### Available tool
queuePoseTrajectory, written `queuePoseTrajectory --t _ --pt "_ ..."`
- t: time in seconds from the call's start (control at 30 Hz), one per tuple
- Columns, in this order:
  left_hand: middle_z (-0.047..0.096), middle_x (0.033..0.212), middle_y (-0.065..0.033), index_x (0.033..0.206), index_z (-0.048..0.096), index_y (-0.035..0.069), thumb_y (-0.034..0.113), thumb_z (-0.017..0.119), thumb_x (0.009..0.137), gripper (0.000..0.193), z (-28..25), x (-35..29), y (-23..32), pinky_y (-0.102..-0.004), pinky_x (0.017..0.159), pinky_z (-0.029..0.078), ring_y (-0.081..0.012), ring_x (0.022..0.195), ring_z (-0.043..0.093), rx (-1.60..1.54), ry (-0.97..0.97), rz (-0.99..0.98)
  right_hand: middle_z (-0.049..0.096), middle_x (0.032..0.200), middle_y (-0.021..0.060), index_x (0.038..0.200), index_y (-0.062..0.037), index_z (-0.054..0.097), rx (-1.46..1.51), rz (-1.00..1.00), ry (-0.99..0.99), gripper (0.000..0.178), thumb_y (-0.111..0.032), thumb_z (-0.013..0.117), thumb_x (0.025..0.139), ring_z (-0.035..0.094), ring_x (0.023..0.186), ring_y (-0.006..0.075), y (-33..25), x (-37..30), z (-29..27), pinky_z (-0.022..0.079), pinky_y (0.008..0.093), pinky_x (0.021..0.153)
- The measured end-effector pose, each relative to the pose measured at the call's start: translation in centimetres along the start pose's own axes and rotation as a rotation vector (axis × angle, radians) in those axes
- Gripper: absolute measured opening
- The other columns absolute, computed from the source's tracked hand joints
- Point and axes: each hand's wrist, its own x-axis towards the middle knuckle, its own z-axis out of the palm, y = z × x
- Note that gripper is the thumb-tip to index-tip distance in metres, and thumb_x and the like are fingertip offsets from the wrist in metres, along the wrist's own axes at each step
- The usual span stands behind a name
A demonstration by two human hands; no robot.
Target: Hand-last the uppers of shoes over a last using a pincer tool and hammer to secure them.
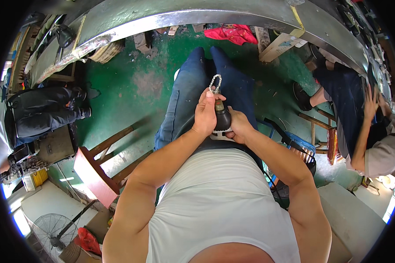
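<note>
My left hand (206, 113) is closed above my lap, thumb and fingers pinching the lower end of a silvery beaded or linked loop (215, 82), perhaps a bracelet. The loop stands up beyond the fingertips. Directly below it, between my hands, is a dark rounded tool-like body (222, 120) with a brownish, narrower tip (219, 105) pointing away from me. My right hand (240, 126) is wrapped around the right side of this body. A white part shows at its near end, against my shirt. Its exact kind is unclear.
A long metal-edged bench (171, 19) curves across the front. Left stands a stool with a pink seat (94, 175); a fan (52, 232) is behind it. Right sits another person (355, 109), with a blue chair (300, 144) nearer. Red cloth (232, 33) lies on the green floor.
</note>
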Motion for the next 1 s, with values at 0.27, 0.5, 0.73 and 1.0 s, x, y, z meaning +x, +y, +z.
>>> queuePoseTrajectory --t 0.27,0.5,0.73,1.0 --pt "0.048 0.132 -0.007 0.088 0.07 0.004 0.034 0.04 0.108 0.047 -1.0 1.3 -0.8 -0.0298 0.092 0.041 -0.0124 0.099 0.05 -0.121 -0.068 -0.035 0.051 0.072 0.0054 0.096 -0.0094 0.054 0.034 -0.015 0.058 0.038 -0.038 0.032 0.108 0.045 0.047 0.0154 0.5 -1.1 0.5 0.028 0.029 0.035" --pt "0.055 0.108 -0.0039 0.115 0.057 0.001 0.036 0.039 0.108 0.041 -1.3 1.9 -1.3 -0.0272 0.091 0.042 -0.0109 0.098 0.05 0.015 0.013 0.021 0.059 0.121 0.0234 0.119 -0.0011 0.056 -1.18 -1.201 0.121 0.036 -0.03 0.039 0.105 0.061 0.104 0.0414 -3.2 -1.4 -2.2 0.048 0.046 0.093" --pt "0.058 0.101 -0.0045 0.113 0.059 -0.001 0.036 0.039 0.108 0.041 -0.4 2.8 -0.1 -0.0263 0.089 0.044 -0.0115 0.095 0.053 -0.176 -0.028 -0.152 0.049 0.141 0.0194 0.125 -0.0028 0.053 -0.843 -1.421 -0.196 0.03 -0.02 0.042 0.103 0.045 0.133 0.0361 -2.3 1.7 -1.4 0.031 0.0446 0.113" --pt "0.061 0.1 -0.0034 0.113 0.058 0.005 0.037 0.039 0.108 0.038 0.0 3.4 1.2 -0.0272 0.086 0.047 -0.0116 0.092 0.056 -0.131 0.034 -0.261 0.053 0.135 0.0193 0.121 -0.0007 0.051 -0.818 -1.38 -0.141 0.026 -0.012 0.041 0.099 0.049 0.128 0.0362 -2.5 1.7 -0.4 0.032 0.0434 0.11"
